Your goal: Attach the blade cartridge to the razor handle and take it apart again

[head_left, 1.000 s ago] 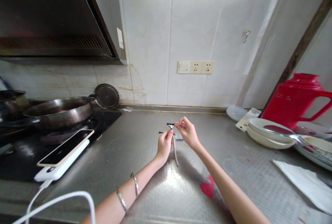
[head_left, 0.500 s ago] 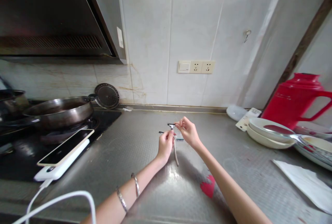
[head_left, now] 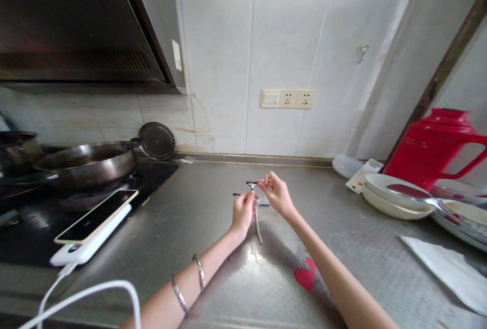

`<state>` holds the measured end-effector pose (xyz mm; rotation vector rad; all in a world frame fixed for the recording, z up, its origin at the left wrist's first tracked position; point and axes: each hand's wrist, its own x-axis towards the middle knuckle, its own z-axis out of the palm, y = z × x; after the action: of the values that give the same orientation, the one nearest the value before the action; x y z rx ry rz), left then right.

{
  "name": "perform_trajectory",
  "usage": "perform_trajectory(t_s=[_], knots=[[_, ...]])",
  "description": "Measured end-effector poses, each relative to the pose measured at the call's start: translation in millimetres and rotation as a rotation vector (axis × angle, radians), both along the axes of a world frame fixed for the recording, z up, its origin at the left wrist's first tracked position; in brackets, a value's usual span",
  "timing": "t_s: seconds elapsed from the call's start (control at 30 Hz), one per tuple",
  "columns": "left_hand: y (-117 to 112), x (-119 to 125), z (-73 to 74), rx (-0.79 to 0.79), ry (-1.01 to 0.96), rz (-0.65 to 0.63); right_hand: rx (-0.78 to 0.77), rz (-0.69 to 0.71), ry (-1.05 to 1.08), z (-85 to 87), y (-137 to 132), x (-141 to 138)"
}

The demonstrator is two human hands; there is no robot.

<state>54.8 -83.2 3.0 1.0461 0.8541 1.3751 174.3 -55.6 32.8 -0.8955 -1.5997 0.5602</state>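
Pinched in my left hand (head_left: 243, 215) is a razor (head_left: 251, 185) with a dark head, a silvery neck and a thin greyish handle hanging below my fingers. My right hand (head_left: 275, 193) is closed too, its fingertips pressed together at the right end of the razor's head. Just behind my hands, a small flat clear piece with a bluish edge (head_left: 263, 202) lies on the steel counter (head_left: 213, 253). A little dark piece (head_left: 236, 195) shows to the left of my left fingertips; its kind is unclear.
At left, a steel pan (head_left: 91, 161) stands on the black stove, and a phone (head_left: 97, 217) rests on a white power bank with a cable. On the right are stacked bowls (head_left: 395, 204), a red thermos jug (head_left: 429, 149) and a white paper sheet (head_left: 445, 270).
My hands and the razor stay almost in place. The clear piece behind them shows slightly more plainly now.
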Motion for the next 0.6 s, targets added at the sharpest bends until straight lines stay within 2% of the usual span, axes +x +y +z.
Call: perform_trajectory(t_s=[0.37,0.6], knots=[[1.3,-2.0,3.6,-0.033,-0.055,-0.088,-0.026,0.021,0.08,-4.0,1.5,-2.2],[1.0,-3.7,3.7,-0.028,-0.106,-0.168,-0.118,0.031,0.183,-0.1,3.8,-0.4]])
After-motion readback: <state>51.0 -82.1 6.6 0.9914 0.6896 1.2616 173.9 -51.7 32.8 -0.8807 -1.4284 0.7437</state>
